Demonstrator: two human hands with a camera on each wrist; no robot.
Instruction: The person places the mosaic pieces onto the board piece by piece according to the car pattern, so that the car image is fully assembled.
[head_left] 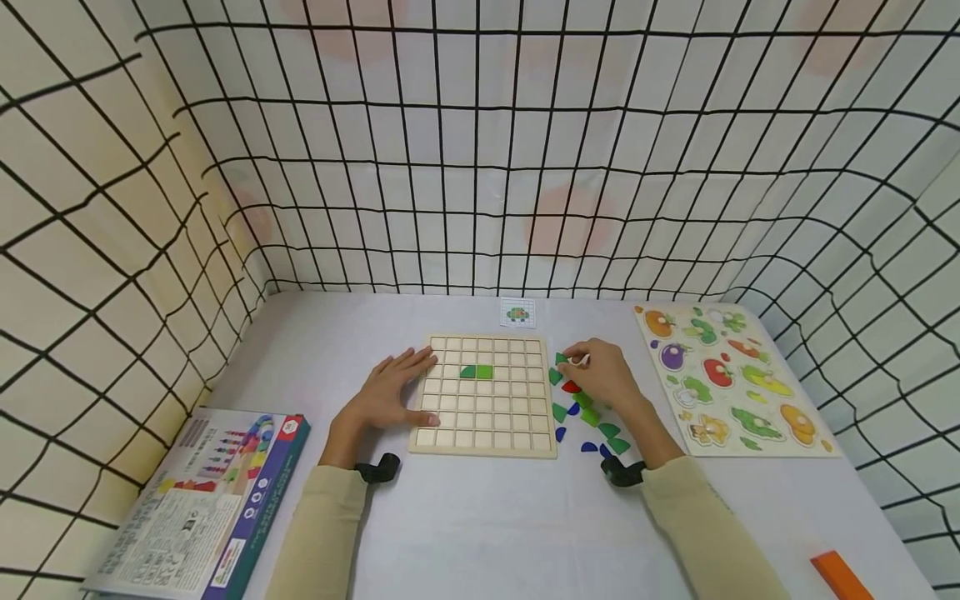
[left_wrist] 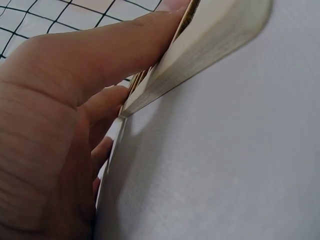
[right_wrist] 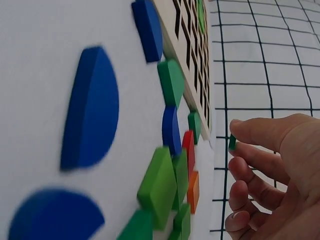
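Observation:
A wooden grid board [head_left: 480, 429] lies flat on the white table. In its cells sit a dark green quarter-round piece [head_left: 468, 372] and, right beside it, a light green square [head_left: 485, 372]. My left hand [head_left: 388, 392] rests on the board's left edge with fingers spread, its thumb [left_wrist: 115, 52] over the rim. Right of the board, my right hand [head_left: 603, 373] pinches a small green piece [right_wrist: 232, 142] between thumb and index finger, raised off the table. Below it lie loose pieces: blue half-rounds [right_wrist: 92, 107], light green squares [right_wrist: 159, 185], a red piece [right_wrist: 188, 150] and dark green quarter-rounds [right_wrist: 171, 82].
Behind the board lies a small picture card [head_left: 517, 313]. A vegetable puzzle board [head_left: 731, 400] is at the right, a printed box [head_left: 198, 500] at the left, and an orange block [head_left: 842, 575] near the front right. Black wire mesh [head_left: 480, 171] encloses the table's back and sides.

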